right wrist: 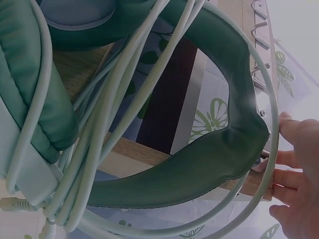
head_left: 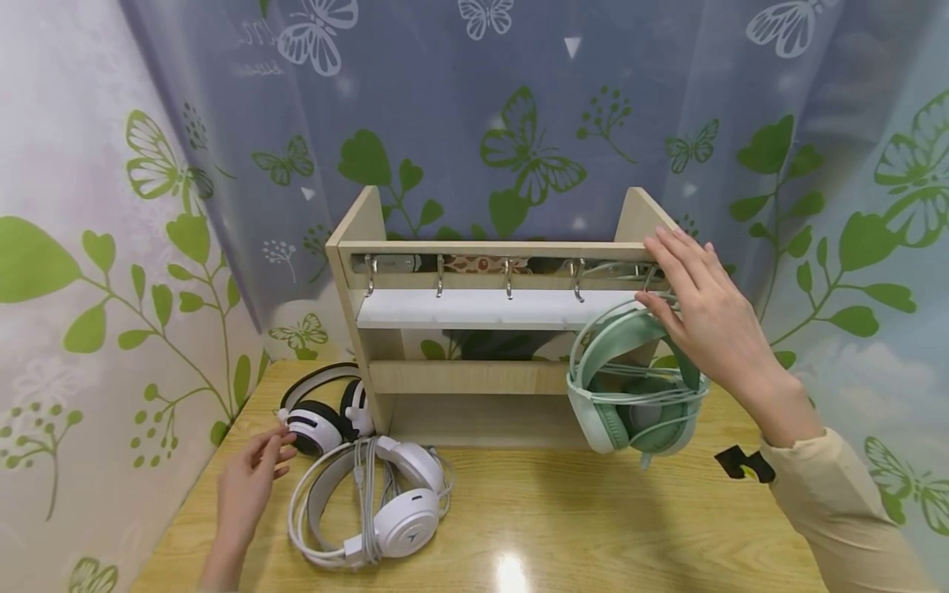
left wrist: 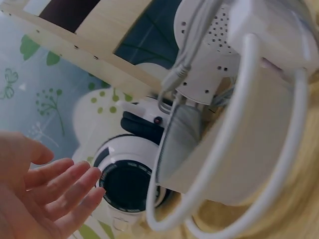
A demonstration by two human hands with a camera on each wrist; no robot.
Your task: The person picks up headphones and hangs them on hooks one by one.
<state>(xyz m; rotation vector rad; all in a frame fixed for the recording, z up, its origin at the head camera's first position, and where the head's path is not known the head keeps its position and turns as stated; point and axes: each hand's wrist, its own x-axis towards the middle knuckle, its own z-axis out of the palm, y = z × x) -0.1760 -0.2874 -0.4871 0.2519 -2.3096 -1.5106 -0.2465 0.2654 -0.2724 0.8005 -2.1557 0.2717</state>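
- The left hand [head_left: 248, 478] was at the left of the desk [head_left: 519, 519], fingers loosely extended and spread, with hold of nothing; its fingertips were at the black-and-white headset's near earcup, though contact could not be told for certain.
- The black-and-white headset [head_left: 315, 427] lay just beyond that hand, by the rack's left side, its headband arching away toward the back left and its earcups toward the front.
- The white headset [head_left: 408, 525] lay on the desk to the left hand's right, headband loop leftward, earcups rightward, cable bundled across it; the left hand was far nearer to both than the right.
- The wooden rack [head_left: 478, 377] stood behind, five hooks [head_left: 508, 278] along its top rail, the four leftward ones bare; dark, grey and red-patterned pieces showed behind them, too hidden to name.
- The green headset [head_left: 636, 399] hung at the right-end hook, headband uppermost, earcups below, cable wrapped around.
- The right hand [head_left: 708, 321] rested on the rack's top right corner, fingers straight, thumb beside the green headband, gripping nothing.
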